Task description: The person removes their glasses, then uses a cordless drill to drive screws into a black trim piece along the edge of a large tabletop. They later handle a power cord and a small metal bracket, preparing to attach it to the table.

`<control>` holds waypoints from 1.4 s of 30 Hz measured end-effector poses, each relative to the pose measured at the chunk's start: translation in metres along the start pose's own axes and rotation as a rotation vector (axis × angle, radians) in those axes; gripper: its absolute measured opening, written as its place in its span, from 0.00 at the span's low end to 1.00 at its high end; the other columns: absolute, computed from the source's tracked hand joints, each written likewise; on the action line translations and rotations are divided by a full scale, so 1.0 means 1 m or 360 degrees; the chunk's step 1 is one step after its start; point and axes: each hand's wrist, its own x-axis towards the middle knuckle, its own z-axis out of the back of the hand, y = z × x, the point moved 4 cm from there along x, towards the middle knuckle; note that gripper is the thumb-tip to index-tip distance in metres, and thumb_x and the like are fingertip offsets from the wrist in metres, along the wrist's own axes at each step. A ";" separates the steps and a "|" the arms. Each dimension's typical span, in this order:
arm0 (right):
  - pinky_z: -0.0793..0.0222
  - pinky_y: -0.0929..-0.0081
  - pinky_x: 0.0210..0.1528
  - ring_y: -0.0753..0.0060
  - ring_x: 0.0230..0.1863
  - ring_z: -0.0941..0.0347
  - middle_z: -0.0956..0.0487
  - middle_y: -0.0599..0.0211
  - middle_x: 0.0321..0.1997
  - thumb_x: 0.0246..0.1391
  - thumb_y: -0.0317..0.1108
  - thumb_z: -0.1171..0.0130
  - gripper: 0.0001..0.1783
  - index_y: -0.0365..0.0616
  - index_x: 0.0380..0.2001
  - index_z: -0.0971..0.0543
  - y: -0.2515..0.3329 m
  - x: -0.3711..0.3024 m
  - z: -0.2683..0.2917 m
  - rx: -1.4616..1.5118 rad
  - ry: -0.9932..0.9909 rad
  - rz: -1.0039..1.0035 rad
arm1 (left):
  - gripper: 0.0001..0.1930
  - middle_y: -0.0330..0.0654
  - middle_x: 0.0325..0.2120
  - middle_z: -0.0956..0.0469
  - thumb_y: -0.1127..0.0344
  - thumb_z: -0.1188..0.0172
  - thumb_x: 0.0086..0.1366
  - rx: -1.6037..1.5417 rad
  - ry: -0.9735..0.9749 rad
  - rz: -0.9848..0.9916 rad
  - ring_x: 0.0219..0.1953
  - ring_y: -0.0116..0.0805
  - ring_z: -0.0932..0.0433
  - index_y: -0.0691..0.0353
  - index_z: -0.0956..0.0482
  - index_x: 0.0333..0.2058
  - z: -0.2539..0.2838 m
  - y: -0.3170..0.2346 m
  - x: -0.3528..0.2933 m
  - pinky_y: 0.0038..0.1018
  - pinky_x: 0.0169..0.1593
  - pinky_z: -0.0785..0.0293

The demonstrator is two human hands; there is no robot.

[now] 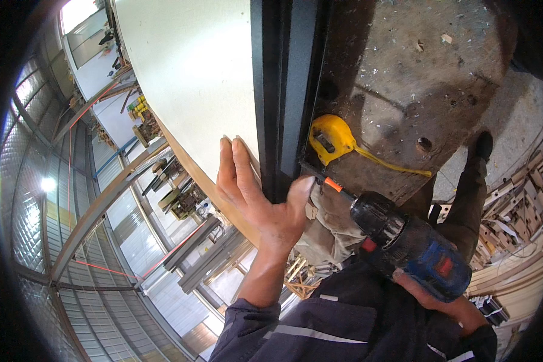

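My left hand [266, 214] wraps around the near end of a long black metal profile [289, 108]. Its fingers lie along the white panel [193, 78] on the left, and its thumb presses the right side. In my right hand [422, 294] is a blue and black cordless drill [407, 238], tilted up and left. An orange-collared bit [332, 183] extends from its chuck to the profile's right side, close to my left thumb. Whether the tip touches metal I cannot make out. A yellow tape measure [333, 137] lies right beside the profile, its blade partly drawn out.
The worn wooden workbench [404, 114] carries wood chips and has a few holes. Stacked wood pieces [513, 223] lie at the right, beyond the bench edge. Metal beams [205, 259] and machinery [184, 202] stand to the left, under the corrugated wall and roof.
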 end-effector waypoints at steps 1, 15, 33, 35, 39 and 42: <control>0.24 0.64 0.56 0.58 0.50 0.19 0.18 0.56 0.47 0.42 0.39 0.23 0.34 0.40 0.52 0.24 0.002 0.001 0.001 -0.0085 0.0042 0.0019 | 0.45 0.62 0.67 0.45 0.57 0.32 0.59 -0.0045 0.0036 -0.0015 0.66 0.56 0.42 0.67 0.43 0.70 0.004 0.004 0.000 0.47 0.65 0.45; 0.26 0.58 0.59 0.55 0.52 0.20 0.19 0.54 0.50 0.46 0.43 0.25 0.36 0.40 0.56 0.27 -0.005 -0.004 -0.008 -0.0289 0.0036 0.0163 | 0.38 0.61 0.66 0.42 0.56 0.34 0.63 -0.0222 -0.0063 -0.0019 0.66 0.53 0.41 0.66 0.36 0.68 0.003 0.009 -0.002 0.46 0.65 0.42; 0.38 0.56 0.61 0.56 0.53 0.23 0.17 0.60 0.47 0.49 0.43 0.26 0.26 0.45 0.50 0.20 -0.019 -0.015 -0.012 0.0189 0.0005 -0.0271 | 0.29 0.58 0.64 0.36 0.68 0.37 0.64 -0.0311 -0.0163 0.0089 0.63 0.51 0.36 0.67 0.29 0.63 0.004 0.008 -0.001 0.41 0.65 0.39; 0.39 0.56 0.62 0.57 0.54 0.24 0.17 0.60 0.48 0.49 0.44 0.26 0.26 0.46 0.49 0.20 -0.022 -0.017 -0.014 0.0202 0.0004 -0.0324 | 0.29 0.57 0.64 0.36 0.70 0.37 0.63 -0.0266 -0.0146 0.0107 0.63 0.50 0.36 0.66 0.28 0.63 0.005 0.006 -0.001 0.41 0.65 0.39; 0.38 0.56 0.63 0.57 0.54 0.23 0.17 0.61 0.48 0.48 0.45 0.26 0.26 0.46 0.49 0.20 -0.028 -0.017 -0.015 0.0006 -0.0002 -0.0266 | 0.29 0.57 0.64 0.36 0.71 0.36 0.62 -0.0270 -0.0152 0.0114 0.63 0.49 0.35 0.66 0.28 0.63 0.005 0.006 -0.001 0.41 0.65 0.39; 0.36 0.57 0.63 0.57 0.53 0.23 0.16 0.60 0.47 0.48 0.44 0.26 0.26 0.45 0.49 0.20 -0.014 -0.008 -0.011 0.0261 -0.0045 -0.0268 | 0.32 0.57 0.64 0.37 0.69 0.34 0.61 -0.0302 -0.0157 0.0093 0.63 0.50 0.37 0.66 0.30 0.64 0.003 0.006 0.000 0.42 0.66 0.40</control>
